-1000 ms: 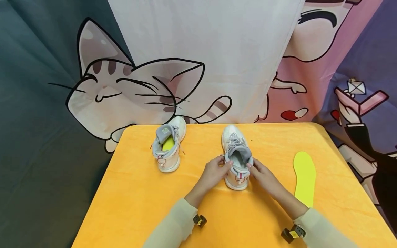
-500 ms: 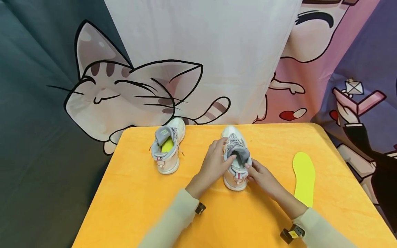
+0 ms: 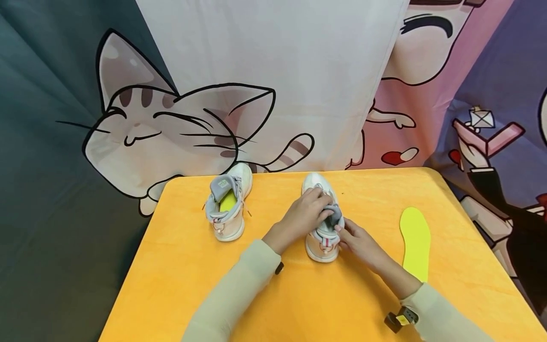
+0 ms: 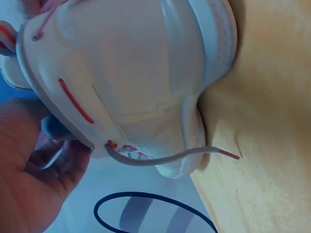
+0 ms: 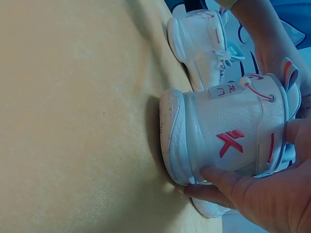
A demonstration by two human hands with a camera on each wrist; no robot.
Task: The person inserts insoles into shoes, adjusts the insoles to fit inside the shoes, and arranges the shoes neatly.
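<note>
A white sneaker (image 3: 321,250) stands near the middle of the table, its toe pointing away from me and its heel towards me. My left hand (image 3: 301,214) reaches over the lace area, and its curled fingers grip the grey tongue (image 4: 56,128) at the shoe opening in the left wrist view. On the right side, my right hand (image 3: 362,244) holds the collar, thumb at the opening's rim. Its fingers lie against the outer side wall (image 5: 233,121) in the right wrist view. My left hand hides most of the laces.
A matching sneaker (image 3: 232,225) stands to the left with a yellow-green insole (image 3: 228,201) inside. Another yellow-green insole (image 3: 415,242) lies on the orange table (image 3: 171,285) at right. A printed cartoon curtain (image 3: 299,57) hangs behind the table's back edge.
My left hand has moved from the shoe's left collar up and forward over the laces, and now grips the tongue. The right hand stays on the collar's right side.
</note>
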